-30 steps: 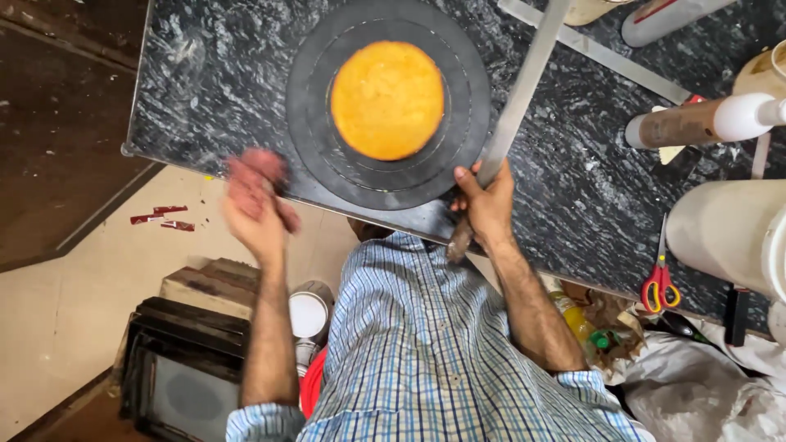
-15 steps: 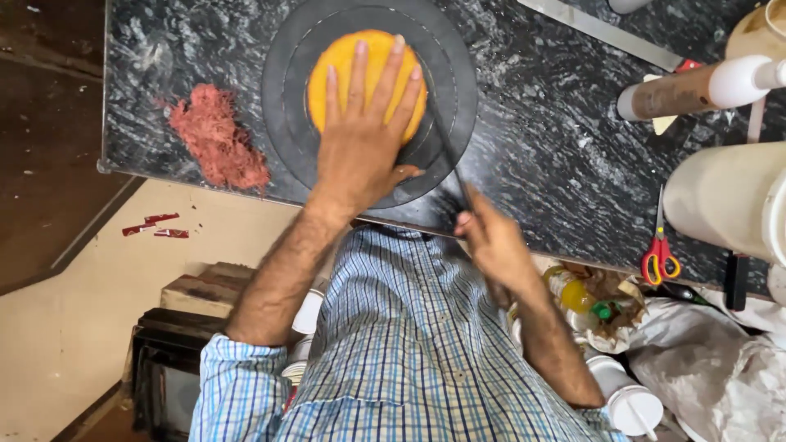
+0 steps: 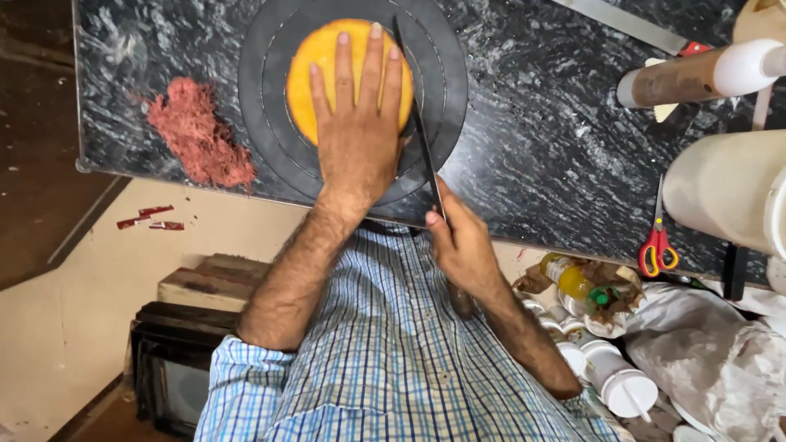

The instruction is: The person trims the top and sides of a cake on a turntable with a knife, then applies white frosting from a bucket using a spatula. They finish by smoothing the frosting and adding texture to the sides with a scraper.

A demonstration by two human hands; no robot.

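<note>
Flat palm, blade at the edge.
Left hand (image 3: 358,123) lies open, pinning the yellow cake (image 3: 327,61) at frame top; right hand (image 3: 463,245) closes its grip round the long knife (image 3: 419,131) alongside.

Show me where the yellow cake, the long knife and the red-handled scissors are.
yellow cake (image 3: 304,78), head view, bare top at its left side.
long knife (image 3: 416,123), head view, middle of the dark blade.
red-handled scissors (image 3: 657,250), head view, on the red handle loops.
</note>
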